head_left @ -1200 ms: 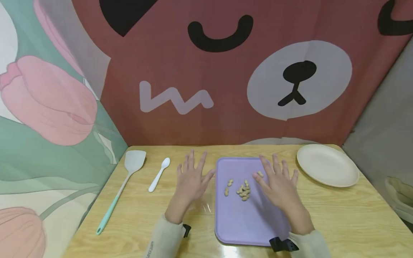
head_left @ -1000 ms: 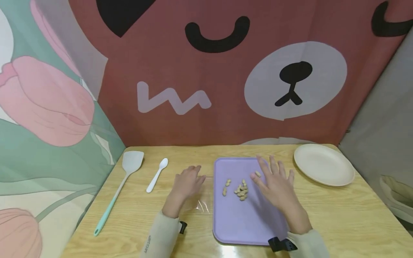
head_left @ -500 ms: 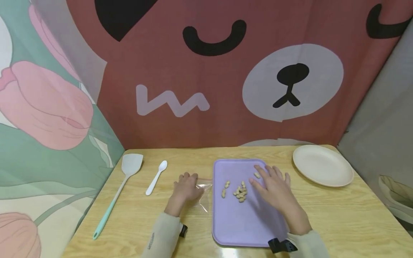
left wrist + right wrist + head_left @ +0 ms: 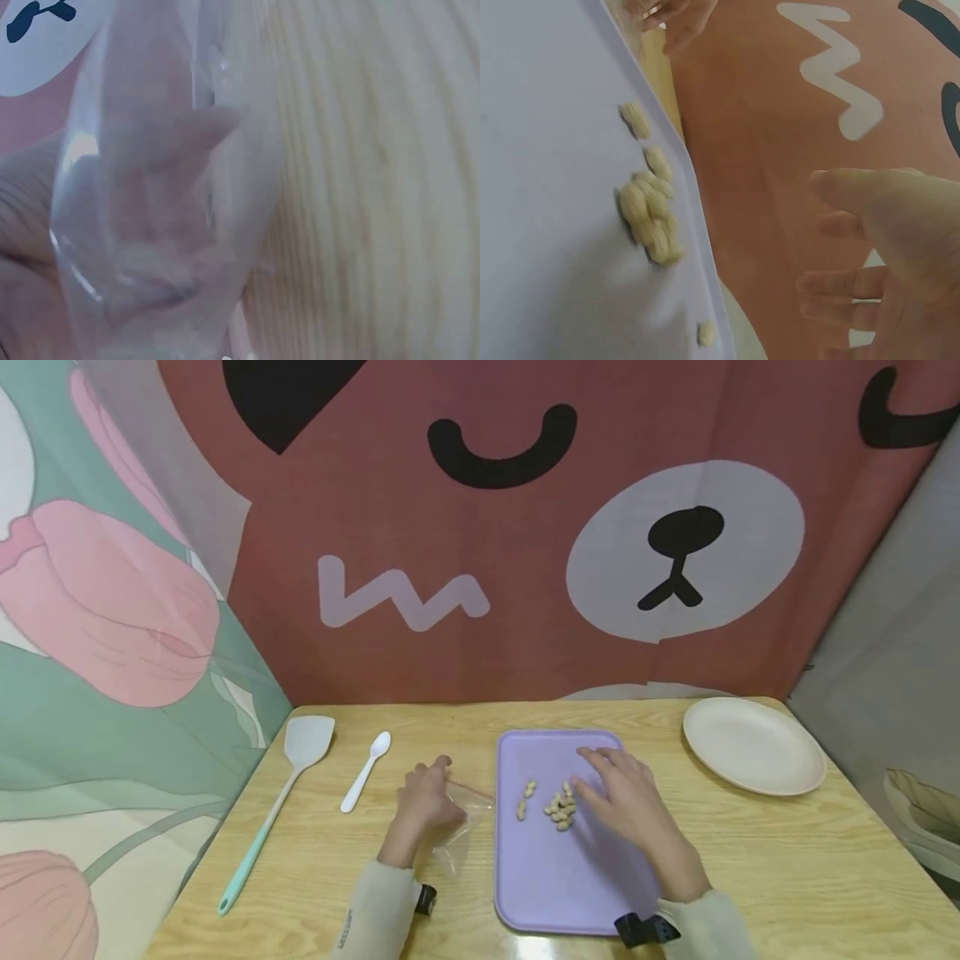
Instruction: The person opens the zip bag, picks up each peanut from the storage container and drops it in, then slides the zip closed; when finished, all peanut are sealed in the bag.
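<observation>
Your left hand [image 4: 426, 797] has shifted the clear bag [image 4: 461, 833], pinching it. Slick film may slip. Your right hand [image 4: 628, 795]: released.

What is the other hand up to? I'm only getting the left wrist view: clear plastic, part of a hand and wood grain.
Observer: In the head view, the right hand hovers over the right side of a purple tray, its fingers apart and holding nothing.
Visitor: A tray! I can't see one at all. Is there anything on it?
Observer: Yes, peanuts in their shells. The right wrist view shows most of them bunched in a small pile, with a few lying apart.
</observation>
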A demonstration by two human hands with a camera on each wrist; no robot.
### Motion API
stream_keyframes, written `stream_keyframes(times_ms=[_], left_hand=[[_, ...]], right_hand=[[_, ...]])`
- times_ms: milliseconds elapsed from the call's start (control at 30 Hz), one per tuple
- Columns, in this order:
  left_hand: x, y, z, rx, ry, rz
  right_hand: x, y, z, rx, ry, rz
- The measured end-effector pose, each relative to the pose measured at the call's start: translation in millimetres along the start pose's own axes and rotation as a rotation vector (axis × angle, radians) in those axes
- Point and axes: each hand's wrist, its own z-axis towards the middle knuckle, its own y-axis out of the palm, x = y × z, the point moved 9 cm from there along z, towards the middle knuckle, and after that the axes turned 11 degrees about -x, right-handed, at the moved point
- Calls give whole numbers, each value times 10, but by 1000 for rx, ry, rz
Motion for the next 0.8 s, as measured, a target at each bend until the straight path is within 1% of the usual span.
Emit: stream_keyframes(times_ms=[33, 100, 133, 200, 300, 367, 433, 567, 667, 800], left_hand=[[-26, -2, -5, -3, -32, 20], [-58, -7, -10, -6, -62, 24], [-61, -11, -9, -8, -55, -1], [-50, -34, -8, -3, -21, -66], [11, -94, -30, -11, 58, -212], [98, -173, -71, -14, 116, -283], [213, -259, -130, -25, 171, -342], [493, -423, -258, -41, 295, -403], [682, -501, -341, -52, 394, -457], [850, -532, -408, -57, 504, -524]], right_hand=[[-21, 16, 11, 1, -15, 6], [-62, 53, 34, -1, -42, 25], [-81, 74, 47, -5, -51, 33], [-123, 110, 72, -14, -66, 51], [-193, 170, 126, -32, -90, 84], [-242, 217, 166, -51, -100, 105], [-280, 265, 201, -73, -101, 133], [-315, 324, 237, -107, -88, 213], [-332, 346, 251, -136, -81, 344], [-365, 362, 247, -192, -59, 570]])
